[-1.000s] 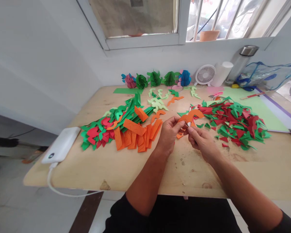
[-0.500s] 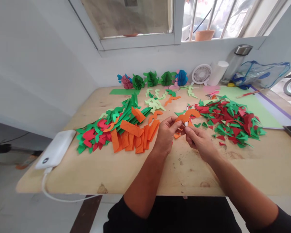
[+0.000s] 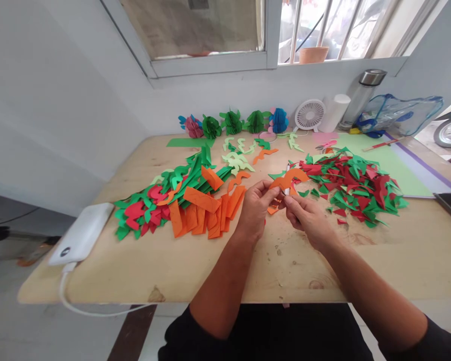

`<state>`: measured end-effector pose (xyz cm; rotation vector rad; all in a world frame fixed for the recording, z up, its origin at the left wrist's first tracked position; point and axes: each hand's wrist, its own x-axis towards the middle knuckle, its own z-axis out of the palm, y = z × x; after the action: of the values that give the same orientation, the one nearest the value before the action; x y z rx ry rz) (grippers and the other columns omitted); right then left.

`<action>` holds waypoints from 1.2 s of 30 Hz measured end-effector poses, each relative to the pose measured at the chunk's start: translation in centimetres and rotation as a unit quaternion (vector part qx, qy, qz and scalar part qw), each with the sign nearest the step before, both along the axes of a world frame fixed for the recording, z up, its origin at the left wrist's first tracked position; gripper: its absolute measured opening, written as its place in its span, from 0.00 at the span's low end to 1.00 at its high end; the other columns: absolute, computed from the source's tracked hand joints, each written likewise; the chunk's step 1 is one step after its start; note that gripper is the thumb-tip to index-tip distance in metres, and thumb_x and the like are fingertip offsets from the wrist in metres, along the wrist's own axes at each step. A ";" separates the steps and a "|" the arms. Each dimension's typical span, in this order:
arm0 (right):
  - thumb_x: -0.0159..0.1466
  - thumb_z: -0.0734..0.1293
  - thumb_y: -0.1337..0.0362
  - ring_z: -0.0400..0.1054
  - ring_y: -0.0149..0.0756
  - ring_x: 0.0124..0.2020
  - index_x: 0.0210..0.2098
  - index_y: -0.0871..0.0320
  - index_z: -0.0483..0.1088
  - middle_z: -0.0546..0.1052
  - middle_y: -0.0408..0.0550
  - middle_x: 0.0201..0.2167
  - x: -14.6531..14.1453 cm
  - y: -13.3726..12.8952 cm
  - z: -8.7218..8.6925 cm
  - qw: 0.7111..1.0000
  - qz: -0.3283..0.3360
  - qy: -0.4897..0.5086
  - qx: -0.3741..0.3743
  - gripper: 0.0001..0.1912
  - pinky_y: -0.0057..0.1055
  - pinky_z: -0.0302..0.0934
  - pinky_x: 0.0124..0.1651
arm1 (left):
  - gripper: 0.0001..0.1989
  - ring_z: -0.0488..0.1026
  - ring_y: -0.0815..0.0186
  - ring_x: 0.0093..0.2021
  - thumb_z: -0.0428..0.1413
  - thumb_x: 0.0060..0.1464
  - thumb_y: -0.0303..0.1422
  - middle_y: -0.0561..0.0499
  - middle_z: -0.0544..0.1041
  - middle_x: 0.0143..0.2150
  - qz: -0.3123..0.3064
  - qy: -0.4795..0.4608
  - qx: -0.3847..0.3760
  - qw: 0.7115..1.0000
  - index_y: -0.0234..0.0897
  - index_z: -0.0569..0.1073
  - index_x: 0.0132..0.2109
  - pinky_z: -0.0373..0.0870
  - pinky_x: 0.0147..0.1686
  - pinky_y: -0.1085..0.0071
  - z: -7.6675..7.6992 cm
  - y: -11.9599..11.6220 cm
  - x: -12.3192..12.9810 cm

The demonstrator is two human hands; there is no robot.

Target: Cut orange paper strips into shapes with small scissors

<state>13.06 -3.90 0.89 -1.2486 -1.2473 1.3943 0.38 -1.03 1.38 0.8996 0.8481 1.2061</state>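
An orange wavy paper cutout (image 3: 293, 175) is held up over the middle of the table. My left hand (image 3: 258, 205) pinches its left end between thumb and fingers. The fingers of my right hand (image 3: 304, 215) are closed at its lower edge, close to my left thumb. A slim white stick-like thing (image 3: 287, 173) shows behind the paper; whether it is held or lying there I cannot tell. Small orange scraps (image 3: 272, 208) lie under my hands. Left of them are orange paper strips (image 3: 199, 215) with drawn lines, beside folded green paper pieces (image 3: 201, 165).
Red and green paper scraps (image 3: 357, 188) are heaped at right, pink-handled scissors (image 3: 326, 145) behind them. Red and green cutouts (image 3: 146, 210) and a white power bank (image 3: 80, 233) lie left. Honeycomb paper figures (image 3: 232, 123), a small fan (image 3: 310, 115) and a bottle (image 3: 363, 100) line the wall.
The whole view has shifted slightly left. My hands keep the same hold on the orange cutout, with hardly any movement of their own.
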 end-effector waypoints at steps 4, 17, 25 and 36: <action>0.59 0.64 0.42 0.44 0.23 0.15 0.26 0.59 0.64 0.55 0.34 0.14 0.0 0.0 -0.1 1.000 0.001 0.000 0.002 0.24 0.26 0.36 0.18 | 0.07 0.68 0.71 0.25 0.59 0.45 0.34 0.54 0.72 0.24 -0.001 0.000 0.000 1.000 0.35 0.71 0.29 0.66 0.30 0.71 0.1 -0.1 0.0; 0.57 0.64 0.41 0.44 0.24 0.15 0.25 0.58 0.64 0.55 0.34 0.14 0.0 0.0 0.3 1.000 -0.001 -0.003 -0.002 0.25 0.27 0.36 0.18 | 0.07 0.69 0.71 0.25 0.59 0.44 0.35 0.53 0.72 0.24 0.008 0.002 -0.010 1.000 0.35 0.71 0.28 0.67 0.31 0.71 0.0 0.0 0.0; 0.57 0.64 0.40 0.44 0.23 0.15 0.25 0.58 0.65 0.55 0.34 0.14 0.1 0.1 -0.1 1.000 0.004 -0.003 -0.004 0.26 0.26 0.36 0.18 | 0.07 0.69 0.71 0.25 0.59 0.43 0.34 0.53 0.73 0.25 0.005 -0.006 -0.009 1.000 0.35 0.71 0.28 0.67 0.30 0.71 -0.3 0.1 0.1; 0.58 0.64 0.42 0.45 0.24 0.14 0.26 0.58 0.66 0.56 0.35 0.13 0.0 0.1 0.0 1.000 0.000 -0.011 0.002 0.24 0.26 0.36 0.17 | 0.06 0.68 0.71 0.26 0.58 0.43 0.33 0.54 0.72 0.23 0.014 -0.002 -0.015 1.000 0.35 0.70 0.28 0.67 0.30 0.72 0.0 0.0 0.2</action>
<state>13.11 -3.75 0.91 -1.2644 -1.2661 1.3805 0.57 -1.01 1.43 0.8636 0.8769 1.2157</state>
